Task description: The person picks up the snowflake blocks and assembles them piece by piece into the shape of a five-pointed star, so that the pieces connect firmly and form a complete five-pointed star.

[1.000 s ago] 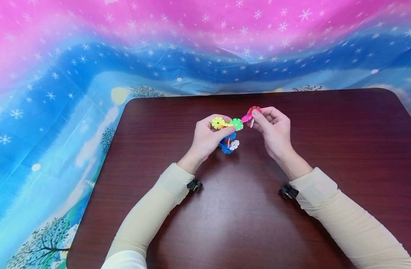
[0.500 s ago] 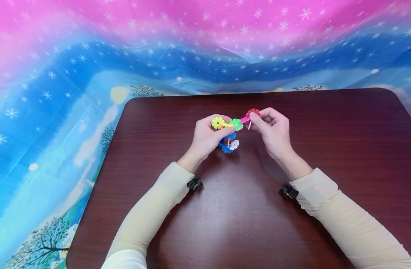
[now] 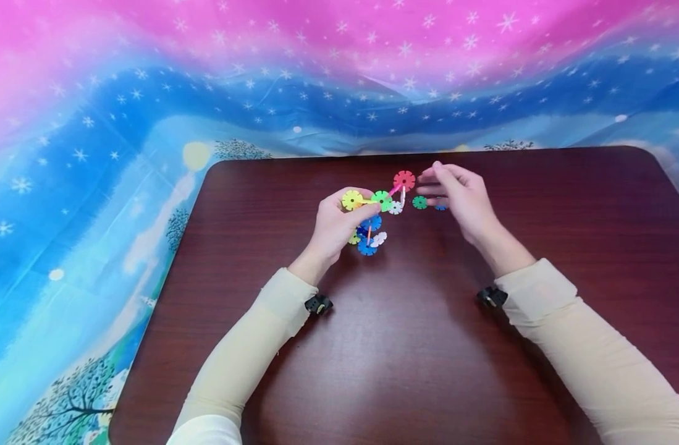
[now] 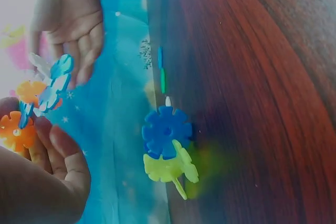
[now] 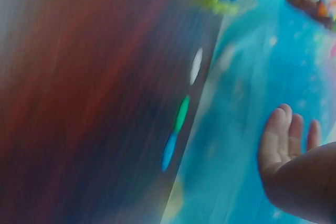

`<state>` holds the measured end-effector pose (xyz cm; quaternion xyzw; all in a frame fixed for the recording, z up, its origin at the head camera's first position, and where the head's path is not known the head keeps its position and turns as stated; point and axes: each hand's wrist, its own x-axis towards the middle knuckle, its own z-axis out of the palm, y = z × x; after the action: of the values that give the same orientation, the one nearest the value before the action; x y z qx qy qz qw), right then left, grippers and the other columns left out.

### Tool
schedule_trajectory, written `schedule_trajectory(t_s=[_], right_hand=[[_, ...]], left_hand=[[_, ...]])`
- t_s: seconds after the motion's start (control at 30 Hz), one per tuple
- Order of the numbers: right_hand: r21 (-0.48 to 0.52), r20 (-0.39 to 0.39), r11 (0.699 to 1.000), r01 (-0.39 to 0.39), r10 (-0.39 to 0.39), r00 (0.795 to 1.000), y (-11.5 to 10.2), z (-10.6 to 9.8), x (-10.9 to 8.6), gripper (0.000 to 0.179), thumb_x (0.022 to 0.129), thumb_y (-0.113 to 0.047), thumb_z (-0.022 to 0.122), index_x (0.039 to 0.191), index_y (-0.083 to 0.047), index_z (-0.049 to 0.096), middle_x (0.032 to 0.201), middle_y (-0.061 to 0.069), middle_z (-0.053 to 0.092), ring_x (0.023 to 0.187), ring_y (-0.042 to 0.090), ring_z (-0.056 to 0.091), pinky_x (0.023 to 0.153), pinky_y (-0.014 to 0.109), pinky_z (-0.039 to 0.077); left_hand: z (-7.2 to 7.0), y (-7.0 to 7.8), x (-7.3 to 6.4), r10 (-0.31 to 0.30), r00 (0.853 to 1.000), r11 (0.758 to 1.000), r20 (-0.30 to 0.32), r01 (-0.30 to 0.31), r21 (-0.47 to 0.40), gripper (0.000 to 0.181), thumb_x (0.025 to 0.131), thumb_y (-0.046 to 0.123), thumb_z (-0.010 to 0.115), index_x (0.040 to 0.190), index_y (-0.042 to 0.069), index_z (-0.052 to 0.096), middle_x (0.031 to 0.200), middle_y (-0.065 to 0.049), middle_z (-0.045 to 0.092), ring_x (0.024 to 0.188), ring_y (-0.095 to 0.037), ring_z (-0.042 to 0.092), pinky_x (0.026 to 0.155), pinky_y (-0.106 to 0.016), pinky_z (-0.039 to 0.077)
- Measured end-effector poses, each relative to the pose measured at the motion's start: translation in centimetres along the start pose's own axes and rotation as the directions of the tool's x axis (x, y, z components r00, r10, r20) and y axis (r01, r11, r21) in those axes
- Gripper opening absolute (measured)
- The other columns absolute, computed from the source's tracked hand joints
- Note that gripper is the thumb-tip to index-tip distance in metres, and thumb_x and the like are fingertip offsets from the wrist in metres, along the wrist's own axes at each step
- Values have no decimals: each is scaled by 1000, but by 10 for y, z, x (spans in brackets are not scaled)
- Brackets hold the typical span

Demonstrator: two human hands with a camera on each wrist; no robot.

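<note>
My left hand point(image 3: 336, 225) pinches a joined cluster of notched plastic snowflake discs above the table. Along its top run a yellow disc point(image 3: 352, 195), a bright green disc point(image 3: 380, 196) and a pink disc leading up to a red disc point(image 3: 404, 175). Below the thumb hang a blue disc point(image 3: 367, 250), an orange disc seen edge-on and a white disc point(image 3: 379, 239). Just right of the red disc, my right hand point(image 3: 466, 199) holds nothing, its fingers loosely extended. Orange discs point(image 4: 31, 93) of the cluster show beside the left fingers in the left wrist view.
On the dark wooden table point(image 3: 406, 346) lie a green disc point(image 5: 182, 114), a light blue disc point(image 5: 168, 152) and a white disc point(image 5: 196, 67) in a row. Nearby sits a small stack with a blue disc point(image 4: 178, 124) and yellow-green discs point(image 4: 160, 169). A snowflake-patterned cloth point(image 3: 317, 74) hangs behind.
My right hand has let go of the red disc and moved right and slightly up. The cluster in my left hand has shifted slightly left, and the discs lying behind now show.
</note>
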<state>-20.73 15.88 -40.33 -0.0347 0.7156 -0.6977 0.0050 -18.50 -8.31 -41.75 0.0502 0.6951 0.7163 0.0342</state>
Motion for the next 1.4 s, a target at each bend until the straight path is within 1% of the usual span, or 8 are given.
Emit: schedule_trajectory(t_s=[0.1, 0.23, 0.37, 0.47, 0.6, 0.83, 1.13, 1.4], right_hand=[[-332, 1, 940, -75, 79, 997, 3, -19, 13, 46, 104, -43, 61, 126, -2, 67, 119, 13, 70, 100, 24, 70, 86, 35, 57], [-750, 103, 662, -15, 139, 985, 13, -40, 30, 46, 101, -41, 65, 132, -7, 66, 126, 18, 67, 111, 35, 63, 95, 52, 48], [-888, 219, 447, 106, 209, 953, 25, -50, 42, 51, 97, -34, 72, 139, -6, 62, 131, 23, 63, 122, 41, 55, 97, 62, 46], [-908, 240, 399, 130, 240, 941, 30, -53, 43, 49, 97, -30, 73, 138, -5, 62, 127, 25, 59, 118, 41, 53, 92, 61, 48], [-893, 258, 433, 124, 267, 928, 33, -55, 43, 42, 101, -25, 69, 132, 1, 58, 120, 25, 54, 109, 39, 50, 91, 58, 47], [-791, 262, 606, 85, 211, 942, 35, -51, 31, 28, 100, -14, 69, 121, -2, 54, 113, 21, 63, 103, 35, 60, 90, 52, 48], [-308, 206, 946, 102, -39, 978, 15, -12, -21, 27, 96, -5, 74, 120, 1, 63, 102, 17, 70, 87, 28, 74, 77, 27, 61], [-41, 150, 997, 66, -59, 987, 6, 10, -38, 27, 96, 0, 73, 120, 1, 61, 97, 12, 72, 85, 21, 76, 80, 32, 62]], left_hand=[[-4, 0, 1, -21, 1000, 1000, -10, 20, -11, 25, 90, 19, 83, 111, 9, 74, 98, -7, 72, 78, -17, 63, 75, -36, 56], [-7, -1, 1, -44, 999, 999, -15, 44, -17, 26, 90, 22, 83, 111, 11, 74, 99, -6, 71, 77, -15, 61, 77, -41, 56], [-8, 0, 0, -52, 998, 999, -23, 52, -13, 27, 89, 23, 84, 111, 11, 74, 101, -8, 72, 81, -16, 64, 76, -33, 57], [-7, 1, -1, -56, 998, 998, -23, 55, -21, 27, 89, 22, 84, 111, 11, 74, 103, -8, 72, 83, -16, 64, 75, -29, 57], [-7, 2, -1, -69, 997, 997, -17, 68, -43, 27, 89, 22, 84, 111, 11, 73, 99, -7, 71, 77, -15, 60, 74, -33, 54], [-6, 0, -1, -73, 997, 996, -15, 72, -53, 26, 89, 22, 83, 110, 11, 73, 95, -5, 70, 71, -13, 56, 72, -37, 51], [-2, -3, -1, -52, 999, 997, 9, 53, -61, 24, 91, 20, 82, 111, 10, 72, 91, -6, 69, 72, -16, 59, 78, -48, 54], [2, -1, -4, -60, 998, 995, 26, 62, -83, 24, 91, 17, 81, 111, 9, 71, 93, -6, 69, 75, -16, 62, 89, -58, 53]])
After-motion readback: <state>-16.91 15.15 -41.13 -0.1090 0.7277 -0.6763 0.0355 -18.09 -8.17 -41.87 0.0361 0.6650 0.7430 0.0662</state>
